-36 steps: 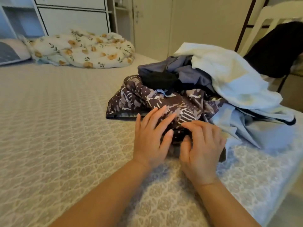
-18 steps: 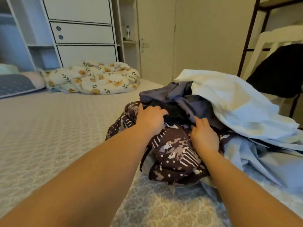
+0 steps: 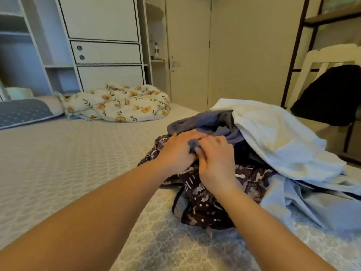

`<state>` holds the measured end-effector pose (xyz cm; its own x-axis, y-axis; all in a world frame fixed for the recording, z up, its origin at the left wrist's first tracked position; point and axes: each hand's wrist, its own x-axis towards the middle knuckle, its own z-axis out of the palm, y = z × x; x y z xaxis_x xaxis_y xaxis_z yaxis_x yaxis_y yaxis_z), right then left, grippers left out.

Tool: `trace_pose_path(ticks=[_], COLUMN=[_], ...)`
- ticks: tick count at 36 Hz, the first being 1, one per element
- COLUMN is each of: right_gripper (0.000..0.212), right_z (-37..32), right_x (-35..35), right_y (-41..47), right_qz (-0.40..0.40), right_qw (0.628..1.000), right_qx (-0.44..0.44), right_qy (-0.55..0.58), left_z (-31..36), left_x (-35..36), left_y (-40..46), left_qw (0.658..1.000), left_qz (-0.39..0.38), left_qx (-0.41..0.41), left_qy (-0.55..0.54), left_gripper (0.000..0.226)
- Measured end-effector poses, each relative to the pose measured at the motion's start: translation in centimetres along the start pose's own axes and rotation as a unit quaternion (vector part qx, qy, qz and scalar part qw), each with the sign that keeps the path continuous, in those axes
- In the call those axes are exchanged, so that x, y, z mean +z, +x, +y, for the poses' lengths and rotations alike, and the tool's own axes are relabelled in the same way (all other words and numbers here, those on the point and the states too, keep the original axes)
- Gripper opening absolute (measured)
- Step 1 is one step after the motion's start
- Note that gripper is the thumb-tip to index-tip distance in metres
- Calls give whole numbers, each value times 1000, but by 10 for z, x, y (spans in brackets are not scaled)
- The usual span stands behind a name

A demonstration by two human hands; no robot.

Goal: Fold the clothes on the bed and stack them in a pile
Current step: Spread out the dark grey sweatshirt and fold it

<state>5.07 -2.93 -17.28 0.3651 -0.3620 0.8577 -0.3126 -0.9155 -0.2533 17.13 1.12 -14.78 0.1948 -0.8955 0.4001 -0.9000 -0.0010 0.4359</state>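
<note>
Head view: both hands meet on the heap of clothes at the bed's right side. The left hand and right hand have fingers curled, pinching a fold of the grey-blue garment between them, above the dark patterned garment. Bare bedspread stretches left toward the floral quilt; the bed edge runs close on the right.

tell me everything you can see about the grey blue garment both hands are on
The grey-blue garment is a soft, matte cloth, crumpled and unfolded, lying at the top of the clothes heap on the bed. It rests over the dark patterned garment, and the pale blue sheet covers its right side. The left hand and right hand pinch a bunched fold of it between them. Its type cannot be told.
</note>
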Motion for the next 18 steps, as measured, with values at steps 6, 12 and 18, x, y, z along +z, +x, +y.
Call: trace_pose_path(ticks=[6, 12, 18], right_gripper=[16, 21, 13], right_z=[-53, -82, -124], right_x=[-34, -50, -64], right_y=[40, 49, 64], right_qz=[-26, -208, -244], right_qw=[995, 974, 964], right_qx=[-11, 40, 100], right_qy=[96, 80, 26], left_z=[28, 46, 56], left_x=[-60, -147, -239], left_y=[-38, -79, -128], left_qw=[996, 947, 896], left_qz=[77, 194, 318], left_qx=[-33, -119, -183], left_qy=[13, -226, -250], left_gripper=[24, 16, 20])
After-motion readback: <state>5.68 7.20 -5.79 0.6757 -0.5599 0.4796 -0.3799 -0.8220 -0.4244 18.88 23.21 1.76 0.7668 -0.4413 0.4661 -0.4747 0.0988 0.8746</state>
